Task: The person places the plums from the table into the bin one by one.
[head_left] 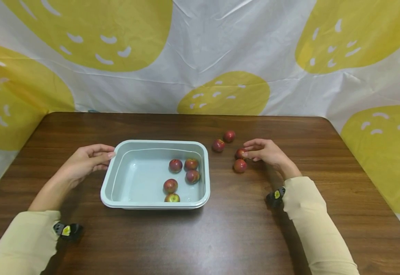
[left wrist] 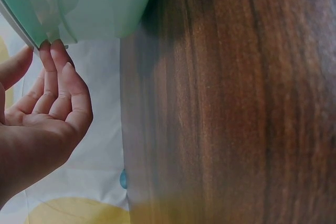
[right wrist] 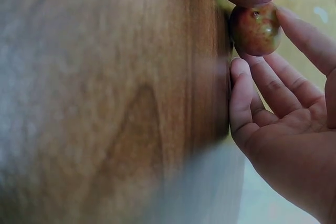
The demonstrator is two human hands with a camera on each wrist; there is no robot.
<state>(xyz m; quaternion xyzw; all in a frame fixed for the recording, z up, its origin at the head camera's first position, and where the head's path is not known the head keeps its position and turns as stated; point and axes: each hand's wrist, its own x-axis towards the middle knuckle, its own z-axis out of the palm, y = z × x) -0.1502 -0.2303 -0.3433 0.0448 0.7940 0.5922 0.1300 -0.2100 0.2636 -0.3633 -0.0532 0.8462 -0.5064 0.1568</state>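
A pale blue-green plastic basin (head_left: 117, 173) stands on the table with several red plums (head_left: 170, 186) in its right half. My left hand (head_left: 88, 162) pinches the basin's left rim, thumb above and fingertips beneath, as the left wrist view also shows. Right of the basin, my right hand (head_left: 268, 153) has thumb and fingers around a red plum (right wrist: 255, 30) on the table. Another plum (head_left: 240, 165) lies against it, on the near side. Two more plums, one (head_left: 218, 145) close to the basin's far right corner and one (head_left: 229, 136) behind it, lie apart from my hand.
The brown wooden table (head_left: 220, 236) has its far edge against a white cloth (head_left: 144, 93) printed with yellow shapes. Small black devices are strapped on my left wrist (head_left: 67, 230) and right wrist (head_left: 275, 196).
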